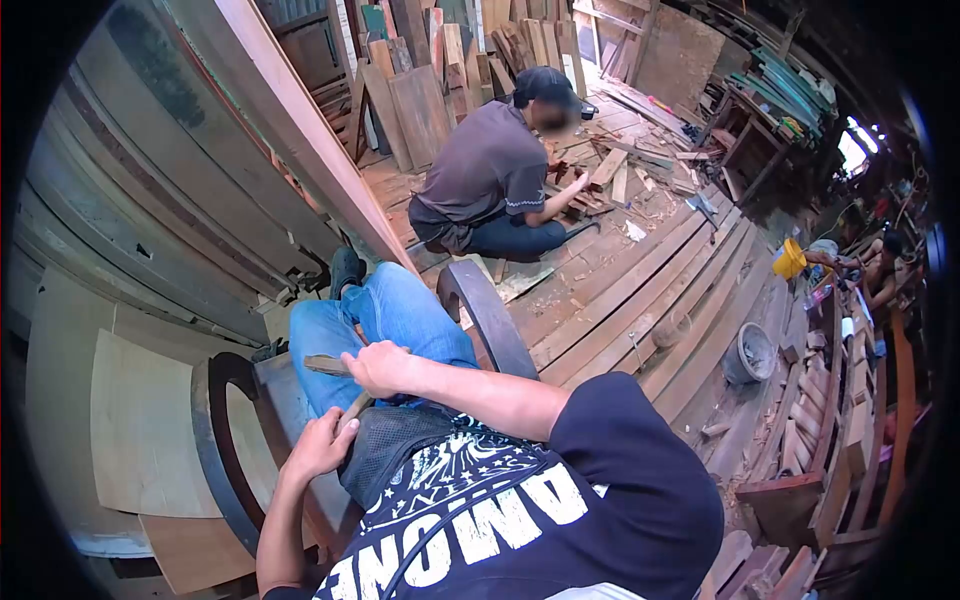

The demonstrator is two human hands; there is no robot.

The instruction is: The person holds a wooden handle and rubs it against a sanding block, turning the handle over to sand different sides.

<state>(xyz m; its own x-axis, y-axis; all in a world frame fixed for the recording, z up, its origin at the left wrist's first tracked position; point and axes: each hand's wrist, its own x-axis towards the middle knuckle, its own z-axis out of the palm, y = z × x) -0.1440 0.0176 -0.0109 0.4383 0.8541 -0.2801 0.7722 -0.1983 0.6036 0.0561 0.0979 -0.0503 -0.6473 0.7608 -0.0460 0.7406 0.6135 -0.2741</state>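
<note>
My right hand (378, 368) is closed over a short brown piece of wood (325, 365), whose blunt end sticks out to the left above my lap. Just below it, my left hand (320, 442) grips a light wooden stick (357, 406), thumb laid along it. Whether the two wooden parts join is hidden behind my hands. Under them are my jeans (415, 310) and a dark mesh cloth (385, 450) at my waist. Dark curved arms, one on the right (490, 325) and one on the left (225, 455), flank my seat.
A person in a cap (490, 165) sits on the floor ahead, handling wood scraps. Long planks (640, 300) run along the right, near a grey bucket (752, 352) and a yellow pail (789, 259). Tall boards (300, 120) lean at left. Another person (882, 270) is far right.
</note>
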